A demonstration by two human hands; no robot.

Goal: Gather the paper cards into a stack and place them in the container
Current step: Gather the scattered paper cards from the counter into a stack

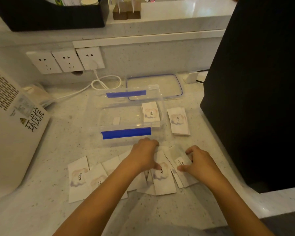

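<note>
Our left hand (144,155) and right hand (197,161) both have fingers (190,151) curled round paper cards (165,184); we'd square the edges on the worktop (58,150) first.

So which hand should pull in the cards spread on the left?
Probably the left hand. Those spread cards lie on its side, while the right hand grips the bunched cards further right and would have to reach across the left hand.

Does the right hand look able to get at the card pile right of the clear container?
Probably yes: the card pile lies on bare counter just ahead of the right hand, nothing between; it must first release the cards it pinches.
</note>
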